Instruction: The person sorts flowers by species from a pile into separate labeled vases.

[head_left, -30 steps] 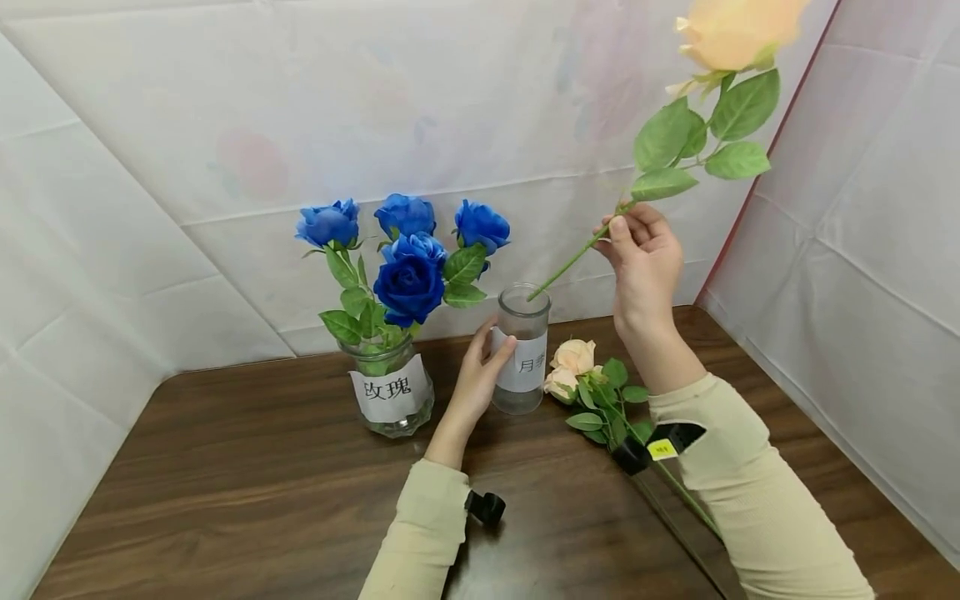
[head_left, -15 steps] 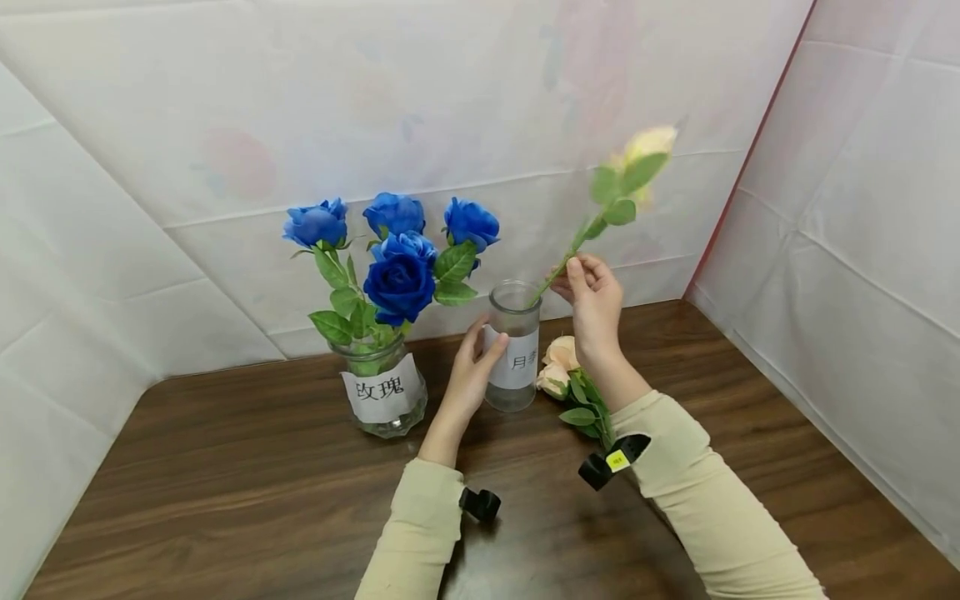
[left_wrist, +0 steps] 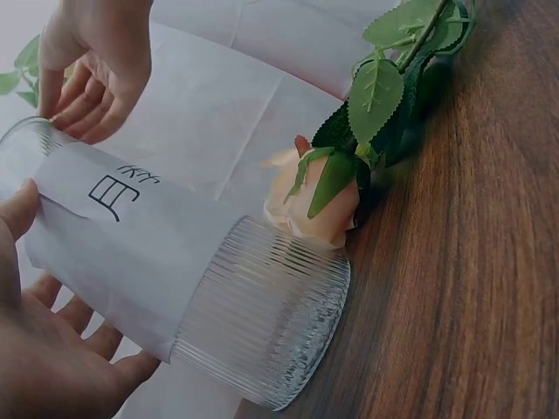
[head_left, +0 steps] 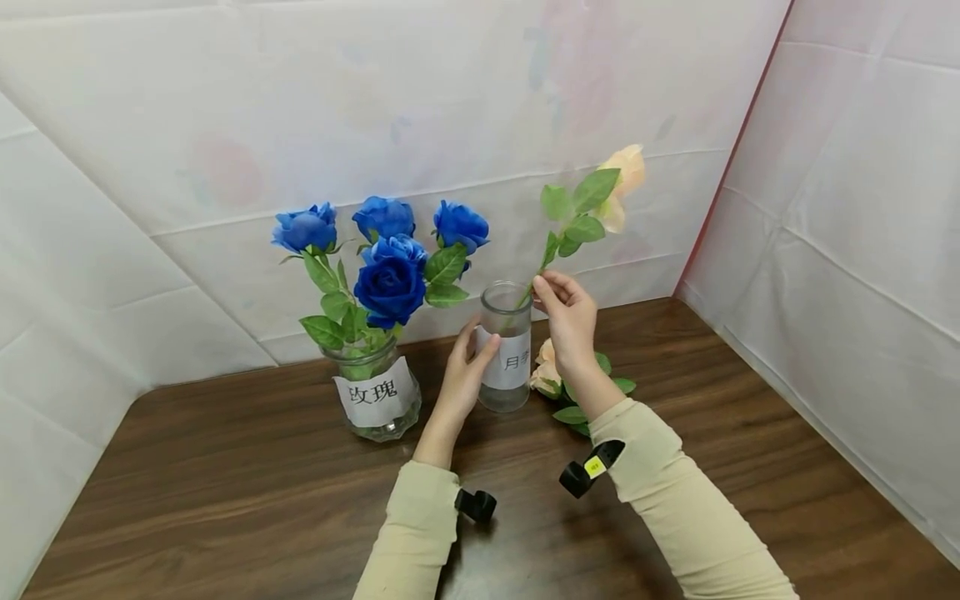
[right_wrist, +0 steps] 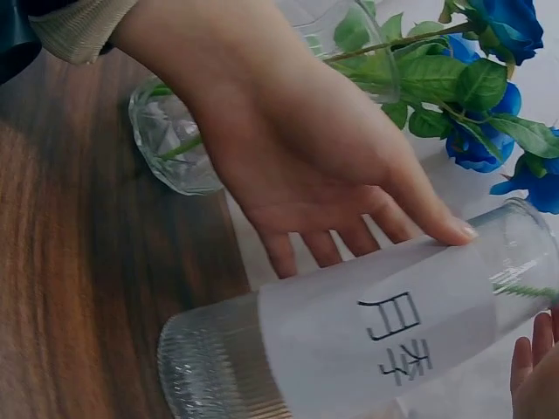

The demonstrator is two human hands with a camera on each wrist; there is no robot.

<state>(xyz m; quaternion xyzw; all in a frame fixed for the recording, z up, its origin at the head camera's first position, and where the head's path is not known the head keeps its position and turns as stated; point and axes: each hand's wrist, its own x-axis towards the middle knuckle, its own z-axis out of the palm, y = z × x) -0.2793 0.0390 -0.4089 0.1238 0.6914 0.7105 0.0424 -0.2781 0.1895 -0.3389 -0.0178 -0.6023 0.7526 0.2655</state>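
My left hand [head_left: 463,375] steadies a clear ribbed glass vase [head_left: 504,398], its thumb on the front of the white paper label and its fingers round the side. My right hand [head_left: 572,325] pinches the green stem of a peach rose [head_left: 624,179] right at the vase's rim. The stem's lower end [right_wrist: 521,290] shows through the glass inside the mouth in the right wrist view. Leaves and bloom lean up to the right above the hand. Beside the vase's base lie more peach roses [left_wrist: 314,201], partly hidden behind the right forearm in the head view.
Left of my left hand stands a wider glass jar [head_left: 408,408] with a paper label, holding several blue roses [head_left: 390,290]. The brown wooden table [head_left: 247,483] is bordered by white cloth walls [head_left: 225,108] behind and at both sides.
My right hand has come down and left with the peach rose, bringing its stem from above the vase into the mouth. The left hand keeps its hold on the vase.
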